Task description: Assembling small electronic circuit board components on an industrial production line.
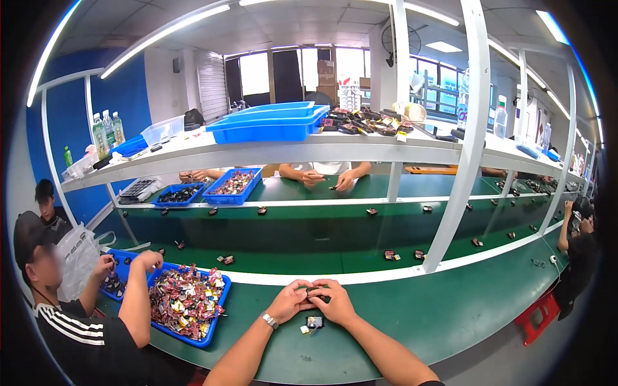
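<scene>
While the left hand point(288, 301) and the right hand point(332, 302) met over the green worktop point(412, 315), a small dark part point(313, 293) sat between their fingertips. Both hands had it: fingers curled in, thumbs close together, a pinch from either side. Exact finger contact couldn't be told, since the fingers covered most of the part.

Second item: a small black-edged unit with a pale face point(314, 321) lay on the worktop just below the hands, on the near side, roughly centred between the wrists. Neither hand touched it. A pale tag point(304, 329) lay at its left edge. Left wrist carried a metal-banded watch point(270, 320).

Left of the left forearm, well apart from the held part: blue tray point(214, 328), heaped with small parts point(183, 301) in mixed red, white, yellow and black. A co-worker point(77, 328) sat on that side, one hand point(150, 260) at the tray's far-left corner.

Beyond the hands, a white rail point(354, 278) bordered the worktop. Past it, a few loose dark pieces point(390, 255) were spread along a dark green strip point(302, 235), right of the hands and clear of them. Another person's hands point(347, 181) were at the far side, under the shelf point(290, 152).
</scene>
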Demonstrator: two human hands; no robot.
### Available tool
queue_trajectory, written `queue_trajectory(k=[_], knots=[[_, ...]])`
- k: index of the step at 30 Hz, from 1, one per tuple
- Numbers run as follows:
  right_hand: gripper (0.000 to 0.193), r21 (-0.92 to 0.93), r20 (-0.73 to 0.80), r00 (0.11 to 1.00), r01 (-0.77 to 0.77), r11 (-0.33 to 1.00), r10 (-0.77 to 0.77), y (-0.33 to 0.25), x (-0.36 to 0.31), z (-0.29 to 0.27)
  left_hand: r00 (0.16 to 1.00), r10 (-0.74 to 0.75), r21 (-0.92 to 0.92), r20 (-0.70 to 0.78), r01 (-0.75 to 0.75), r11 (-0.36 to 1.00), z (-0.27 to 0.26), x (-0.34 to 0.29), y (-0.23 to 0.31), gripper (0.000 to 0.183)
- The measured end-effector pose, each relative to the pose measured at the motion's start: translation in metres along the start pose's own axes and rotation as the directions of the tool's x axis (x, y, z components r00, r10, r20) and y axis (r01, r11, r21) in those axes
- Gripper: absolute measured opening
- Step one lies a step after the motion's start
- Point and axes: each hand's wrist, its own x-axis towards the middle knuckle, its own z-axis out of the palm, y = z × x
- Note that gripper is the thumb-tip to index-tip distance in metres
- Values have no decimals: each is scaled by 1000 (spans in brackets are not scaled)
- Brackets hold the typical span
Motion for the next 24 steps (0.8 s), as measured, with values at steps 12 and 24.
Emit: queue_trajectory(k=[12,24], knots=[[17,-144,-109,983,133,981,-150,-17,2,5,996,83,-30,40,-82,996,-4,1,-5,23],[16,-143,-135,976,149,978,-169,-18,1,3,995,88,-56,35,-86,995,-3,1,-4,23]])
